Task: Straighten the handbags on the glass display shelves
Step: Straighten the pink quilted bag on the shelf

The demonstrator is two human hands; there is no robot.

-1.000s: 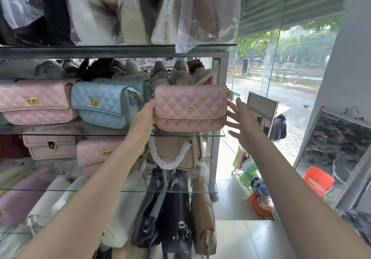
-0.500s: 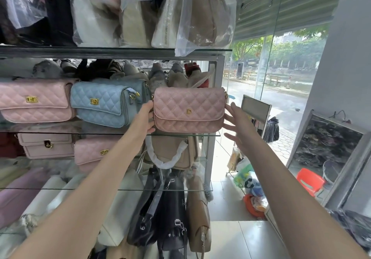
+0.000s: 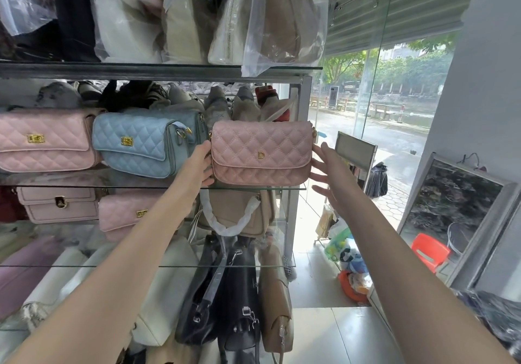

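A pink quilted handbag (image 3: pixel 260 152) with a gold D clasp stands upright at the right end of a glass shelf (image 3: pixel 158 186). My left hand (image 3: pixel 201 163) presses flat against the bag's left end, its fingertips partly hidden between this bag and a light blue quilted handbag (image 3: pixel 138 145). My right hand (image 3: pixel 324 166) has its fingers spread and touches the bag's right end. A larger pink quilted handbag (image 3: pixel 45 141) stands at the far left of the same shelf.
The metal frame post (image 3: pixel 304 127) rises just right of the pink bag. Plastic-wrapped bags (image 3: pixel 253 17) fill the shelf above. Lower shelves hold a beige bag (image 3: pixel 59 203), a pink bag (image 3: pixel 127 211) and a tan bag (image 3: pixel 245 214). Black bags (image 3: pixel 225 293) hang below. A glass storefront lies to the right.
My right hand has moved left from open air until it touches the bag's right end. My left hand stays at the left end. The bag sits about where it was.
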